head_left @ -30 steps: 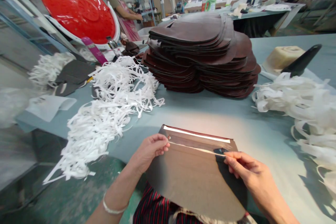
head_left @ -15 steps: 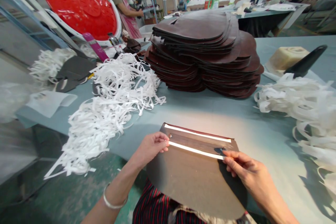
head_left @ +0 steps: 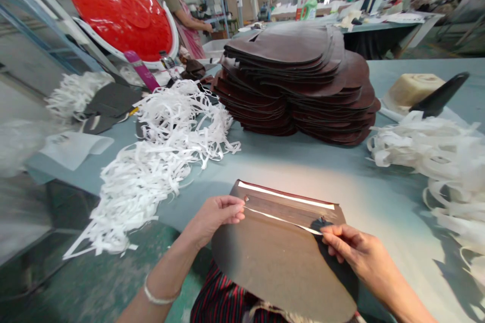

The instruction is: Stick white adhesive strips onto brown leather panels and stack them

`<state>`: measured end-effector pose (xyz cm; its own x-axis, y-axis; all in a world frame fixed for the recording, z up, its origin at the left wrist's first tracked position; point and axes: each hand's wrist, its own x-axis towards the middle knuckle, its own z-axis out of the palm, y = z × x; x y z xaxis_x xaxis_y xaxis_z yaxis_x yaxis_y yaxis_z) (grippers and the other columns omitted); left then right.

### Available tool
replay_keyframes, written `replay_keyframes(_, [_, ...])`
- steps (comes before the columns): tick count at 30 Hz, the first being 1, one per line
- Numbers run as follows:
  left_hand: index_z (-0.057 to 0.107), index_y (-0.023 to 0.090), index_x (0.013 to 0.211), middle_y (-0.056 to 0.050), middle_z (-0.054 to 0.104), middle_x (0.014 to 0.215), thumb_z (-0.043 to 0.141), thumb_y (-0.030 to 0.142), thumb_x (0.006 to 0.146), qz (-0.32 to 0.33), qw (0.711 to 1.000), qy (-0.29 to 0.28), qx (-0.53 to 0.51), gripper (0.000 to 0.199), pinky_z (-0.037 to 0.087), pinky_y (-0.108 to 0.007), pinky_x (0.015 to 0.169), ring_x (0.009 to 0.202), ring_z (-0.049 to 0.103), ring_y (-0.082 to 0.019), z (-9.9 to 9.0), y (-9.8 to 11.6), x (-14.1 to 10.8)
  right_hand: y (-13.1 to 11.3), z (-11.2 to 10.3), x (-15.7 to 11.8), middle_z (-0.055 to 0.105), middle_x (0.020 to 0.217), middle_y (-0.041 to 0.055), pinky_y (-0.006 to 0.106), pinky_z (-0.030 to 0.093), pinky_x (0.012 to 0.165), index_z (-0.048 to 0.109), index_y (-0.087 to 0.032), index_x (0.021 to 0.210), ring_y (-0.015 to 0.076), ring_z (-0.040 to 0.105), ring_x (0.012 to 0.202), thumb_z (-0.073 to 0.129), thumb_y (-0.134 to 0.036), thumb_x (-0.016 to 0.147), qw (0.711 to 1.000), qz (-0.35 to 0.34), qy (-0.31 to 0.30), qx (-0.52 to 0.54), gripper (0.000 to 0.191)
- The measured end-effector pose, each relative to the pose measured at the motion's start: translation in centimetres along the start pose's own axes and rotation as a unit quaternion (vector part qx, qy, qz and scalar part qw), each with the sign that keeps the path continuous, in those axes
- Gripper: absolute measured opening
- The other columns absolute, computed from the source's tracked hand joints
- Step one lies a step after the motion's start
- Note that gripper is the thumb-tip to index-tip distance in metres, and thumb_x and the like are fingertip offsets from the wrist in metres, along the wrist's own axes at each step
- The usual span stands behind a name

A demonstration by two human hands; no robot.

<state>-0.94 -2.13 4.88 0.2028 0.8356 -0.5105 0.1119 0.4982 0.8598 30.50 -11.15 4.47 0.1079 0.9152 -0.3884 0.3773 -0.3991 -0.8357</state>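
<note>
A narrow white strip stretches between my two hands, just over a brown leather piece with a rounded near edge. My left hand pinches the strip's left end between thumb and fingertips. At the other end, the fingers of my right hand are closed on it. The strip looks twisted, with its edge turned up. A second white strip lies flat along the far, straight edge of the leather piece. Small holes show near both ends of that edge. The piece rests partly on the table and partly over my lap.
A tall stack of dark brown leather pieces stands behind. White strips lie heaped at left and right. A yellowish block and a black-handled tool sit at right. Beyond a red basin, a person stands.
The strip between my hands has turned from flat face-up to twisted, edge-on. Both hands keep hold and have barely shifted. The view has tilted slightly.
</note>
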Motion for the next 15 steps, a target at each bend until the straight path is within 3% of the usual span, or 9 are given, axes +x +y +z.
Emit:
replay_keyframes(6, [0.06,0.014,0.077,-0.002,0.065,0.067,0.056,0.041,0.077,0.069,0.968,0.051,0.235,0.028,0.041,-0.021,0.051,0.054,0.059,-0.013,0.4,-0.5,1.0,0.1,0.2,0.3,0.055,0.051,0.0,0.027,0.04,0.05,0.058,-0.022,0.074,0.0164,0.052,0.046,0.043,-0.062,0.076,0.983,-0.029,0.072,-0.166,0.043])
replay_keyframes(10, [0.061,0.017,0.073,0.001,0.061,0.062,0.05,0.03,0.074,0.081,0.951,0.071,0.29,0.017,0.039,-0.022,0.053,0.053,0.058,-0.012,0.5,-0.6,1.8,-0.6,0.4,0.4,0.06,0.056,0.0013,0.028,0.041,0.053,0.057,-0.023,0.073,0.0177,0.057,0.05,0.039,-0.056,0.075,0.975,-0.061,0.08,-0.198,0.038])
replay_keyframes(15, [0.055,0.018,0.062,0.004,0.053,0.05,0.05,0.028,0.07,0.07,0.936,0.105,0.328,0.014,0.035,-0.022,0.052,0.05,0.057,-0.013,0.8,-0.4,2.2,-0.8,0.7,0.7,0.062,0.058,0.001,0.027,0.041,0.053,0.057,-0.023,0.072,0.0177,0.06,0.052,0.039,-0.056,0.076,0.972,-0.046,0.102,-0.208,0.037])
